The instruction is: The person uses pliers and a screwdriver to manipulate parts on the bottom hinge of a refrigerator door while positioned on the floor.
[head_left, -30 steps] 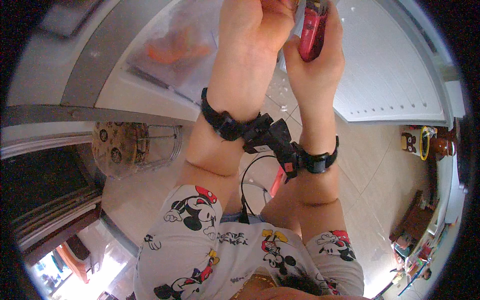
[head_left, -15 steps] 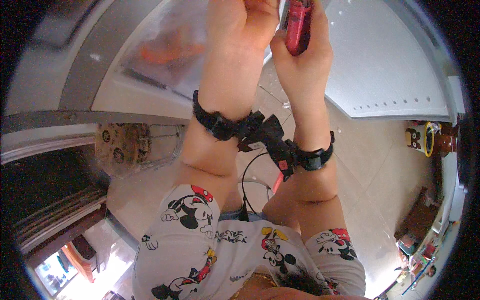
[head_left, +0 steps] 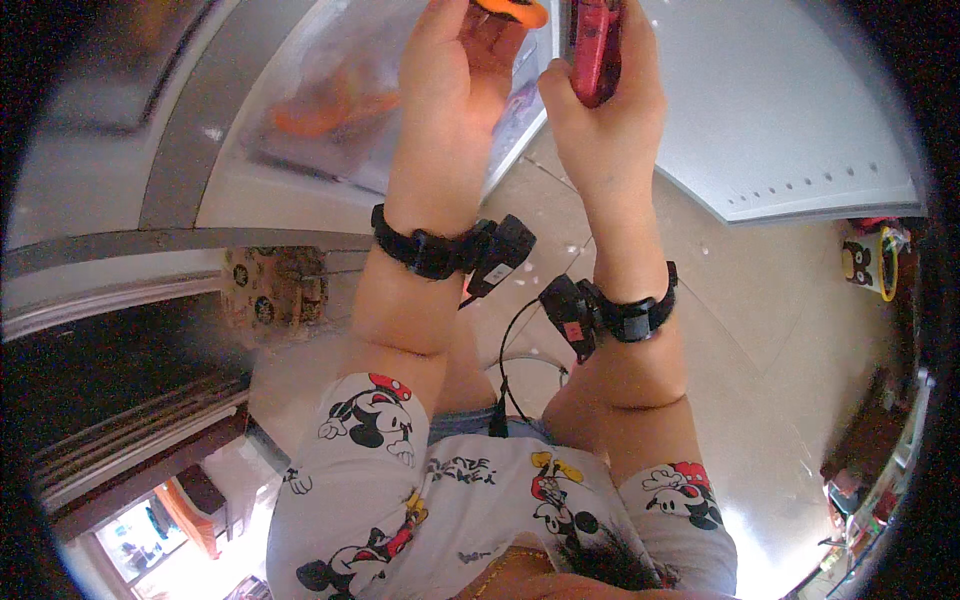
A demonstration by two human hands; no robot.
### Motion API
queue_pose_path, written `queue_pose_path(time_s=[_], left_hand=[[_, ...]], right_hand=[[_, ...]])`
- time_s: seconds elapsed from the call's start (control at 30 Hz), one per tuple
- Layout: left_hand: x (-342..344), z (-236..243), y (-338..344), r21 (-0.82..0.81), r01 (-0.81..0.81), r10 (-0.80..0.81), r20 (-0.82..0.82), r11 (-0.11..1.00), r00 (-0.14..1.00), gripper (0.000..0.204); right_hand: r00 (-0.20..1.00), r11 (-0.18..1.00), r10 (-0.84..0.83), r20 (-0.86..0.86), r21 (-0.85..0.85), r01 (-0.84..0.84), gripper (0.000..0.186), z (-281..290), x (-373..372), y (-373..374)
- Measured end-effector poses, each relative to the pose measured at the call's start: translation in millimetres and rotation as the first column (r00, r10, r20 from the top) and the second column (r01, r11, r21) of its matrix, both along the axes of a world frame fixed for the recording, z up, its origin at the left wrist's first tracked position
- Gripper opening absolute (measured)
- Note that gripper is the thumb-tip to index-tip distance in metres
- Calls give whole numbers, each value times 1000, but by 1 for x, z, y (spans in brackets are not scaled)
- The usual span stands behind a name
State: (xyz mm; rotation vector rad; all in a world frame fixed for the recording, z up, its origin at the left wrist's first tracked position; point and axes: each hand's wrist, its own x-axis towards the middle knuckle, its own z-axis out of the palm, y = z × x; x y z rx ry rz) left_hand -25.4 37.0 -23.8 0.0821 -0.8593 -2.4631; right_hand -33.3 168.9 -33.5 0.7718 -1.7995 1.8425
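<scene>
My left hand [head_left: 465, 55] is at the top centre, curled around an object with an orange, loop-shaped rim [head_left: 520, 12], partly cut off by the picture edge. Beside it, my right hand [head_left: 610, 110] grips a slim red object [head_left: 595, 50] with dark parts, its thumb along the side. Both forearms wear black straps with small devices. Behind my left forearm, a frosted bag [head_left: 310, 140] with orange contents lies in an open white appliance compartment [head_left: 240, 195].
An open white door panel [head_left: 775, 110] is at the right. Below are floor tiles [head_left: 760, 330], a patterned stool-like item [head_left: 270, 290] at the left, a cartoon-animal container [head_left: 868, 260] at the right, a dark brown object [head_left: 860, 440] and a bright window-like opening [head_left: 150, 540].
My hands have shifted left, and the forearm devices have moved apart. More of the orange-rimmed object in my left hand shows now. My right hand still holds the red object.
</scene>
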Motion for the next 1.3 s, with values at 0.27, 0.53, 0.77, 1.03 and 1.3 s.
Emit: queue_pose_path(time_s=[0.27,0.53,0.77,1.03,1.3], left_hand=[[10,-27,-32,-109,42,-39,24,993,999,18],[24,-14,-39,-167,78,-62,96,983,993,23],[11,-15,-37,-113,99,-91,73,989,993,21],[6,-12,-27,-106,18,-8,88,994,996,19],[9,-17,-38,-177,37,-18,108,984,994,18]], right_hand=[[984,985,162,70,-70,-157,76,-5,2,0],[955,989,124,269,-113,-97,73,-32,42,-18],[985,999,40,171,-1,-41,72,-54,37,-21],[990,1000,-24,142,-11,26,66,-71,30,-46],[958,1000,3,288,-23,3,72,-80,35,-64]])
